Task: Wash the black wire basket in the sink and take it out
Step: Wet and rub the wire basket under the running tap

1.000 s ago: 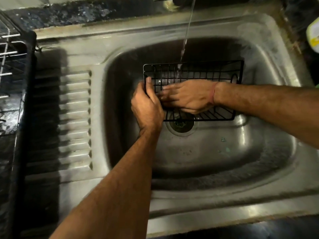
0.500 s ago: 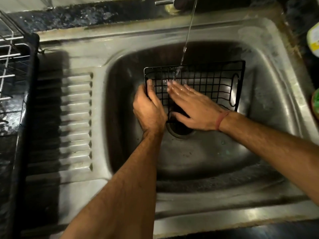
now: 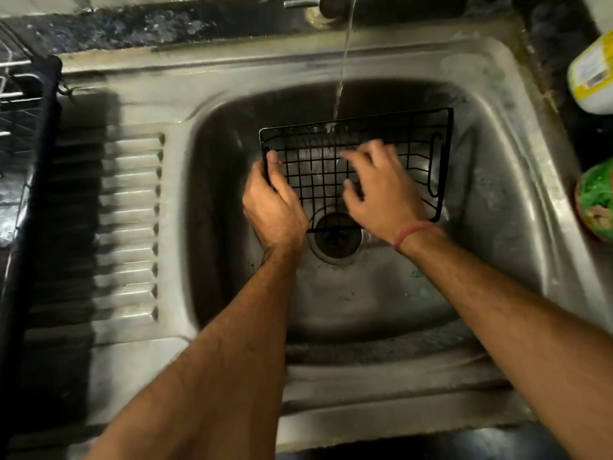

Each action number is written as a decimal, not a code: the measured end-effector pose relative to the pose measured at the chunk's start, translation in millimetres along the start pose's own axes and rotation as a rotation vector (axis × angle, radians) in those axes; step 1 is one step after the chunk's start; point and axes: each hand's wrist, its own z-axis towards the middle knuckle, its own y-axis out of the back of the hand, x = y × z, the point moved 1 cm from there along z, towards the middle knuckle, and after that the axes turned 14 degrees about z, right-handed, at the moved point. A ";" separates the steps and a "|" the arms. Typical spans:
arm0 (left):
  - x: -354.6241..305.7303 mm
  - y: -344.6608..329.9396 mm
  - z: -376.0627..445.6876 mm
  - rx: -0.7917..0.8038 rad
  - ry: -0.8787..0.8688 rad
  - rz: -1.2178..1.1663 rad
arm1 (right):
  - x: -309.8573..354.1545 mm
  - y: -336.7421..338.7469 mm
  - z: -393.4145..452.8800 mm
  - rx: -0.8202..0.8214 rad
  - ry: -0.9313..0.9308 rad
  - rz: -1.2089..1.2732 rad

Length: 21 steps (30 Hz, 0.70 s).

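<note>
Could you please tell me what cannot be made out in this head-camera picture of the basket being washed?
- Right hand: its fingers are motion-blurred over the black wire basket, so their contact is unclear.
- Chrome tap: cut off by the top edge.
- Round steel drain: partly hidden behind the basket's lower rim.
- White and yellow bottle: cut by the right edge; label unreadable.
- Left hand: its fingers are hidden behind the basket's edge.
</note>
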 end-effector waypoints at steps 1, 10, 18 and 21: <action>-0.3 1.1 -0.6 0.002 0.011 -0.005 | -4.2 2.4 -2.3 -0.051 -0.055 -0.002; 13.7 26.1 -2.1 -0.094 0.076 0.087 | 11.5 -22.2 -18.3 0.246 -0.100 0.022; 13.9 34.5 1.8 -0.118 0.063 0.193 | 16.9 -18.5 -16.4 0.246 -0.054 0.004; 19.9 38.5 5.0 -0.103 0.072 0.250 | 24.3 -32.3 -17.0 0.401 0.164 -0.032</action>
